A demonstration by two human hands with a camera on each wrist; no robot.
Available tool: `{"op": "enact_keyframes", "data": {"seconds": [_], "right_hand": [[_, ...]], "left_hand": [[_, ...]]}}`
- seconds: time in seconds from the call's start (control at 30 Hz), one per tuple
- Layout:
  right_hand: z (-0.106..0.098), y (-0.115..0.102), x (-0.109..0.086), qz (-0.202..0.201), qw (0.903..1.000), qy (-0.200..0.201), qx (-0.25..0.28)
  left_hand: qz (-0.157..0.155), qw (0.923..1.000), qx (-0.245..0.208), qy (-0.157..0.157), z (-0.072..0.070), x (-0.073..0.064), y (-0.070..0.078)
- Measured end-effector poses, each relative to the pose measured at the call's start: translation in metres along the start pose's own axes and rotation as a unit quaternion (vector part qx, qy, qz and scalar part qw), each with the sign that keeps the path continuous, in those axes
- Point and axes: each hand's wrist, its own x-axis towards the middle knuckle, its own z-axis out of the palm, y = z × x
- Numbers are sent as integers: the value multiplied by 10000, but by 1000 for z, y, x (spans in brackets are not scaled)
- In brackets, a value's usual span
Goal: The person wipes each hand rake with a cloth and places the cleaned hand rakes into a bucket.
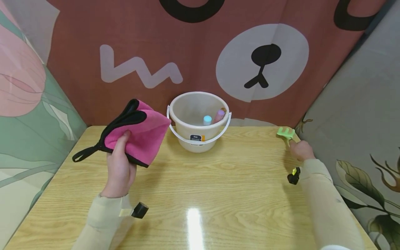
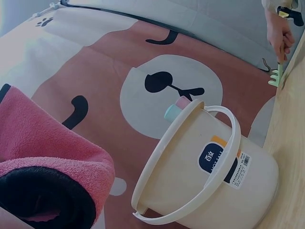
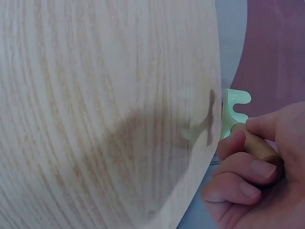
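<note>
My left hand (image 1: 120, 170) holds a folded pink cloth (image 1: 150, 133) with black edging and a hanging loop, thumb on top, raised left of the bucket. In the left wrist view the cloth (image 2: 52, 138) looks fluffy. At the far right corner of the table, my right hand (image 1: 302, 150) grips a small hand rake by its wooden handle (image 3: 259, 148), fingers curled round it. The rake's light green tined head (image 1: 285, 133) points toward the back wall, close to the table's far edge. In the right wrist view the head (image 3: 233, 107) is partly hidden by the table edge.
A cream bucket (image 1: 197, 133) with its white handle lowered in front stands at the table's back middle. Inside are a blue-topped item (image 1: 207, 120) and a purple-topped item (image 1: 219, 116). The wood-grain table (image 1: 218, 184) meets printed fabric walls (image 1: 193, 45) at the back and sides.
</note>
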Motion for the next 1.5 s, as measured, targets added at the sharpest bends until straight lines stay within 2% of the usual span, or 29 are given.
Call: {"op": "enact_keyframes", "data": {"seconds": [0.2, 0.5, 0.73, 0.87, 1.17, 1.5], "right_hand": [[-2, -6, -2, -230, 9996, -93, 163], [-6, -26, -7, -565, 9975, 32, 433], [-11, -48, -19, -904, 9957, 24, 216], [-11, -58, -21, -1047, 9940, 122, 293], [-8, -75, -28, -1263, 9900, 188, 595], [-12, -89, -38, -1215, 9910, -57, 561]], "left_hand": [[25, 10000, -26, -22, 0, 0, -1], [29, 10000, -10, -6, -2, 1, -2], [26, 10000, -59, -2, -2, 1, -2], [27, 10000, -73, 11, -2, 1, -2], [-35, 9999, -73, 79, -2, 1, -1], [-54, 9999, -75, 92, -1, 1, -1]]}}
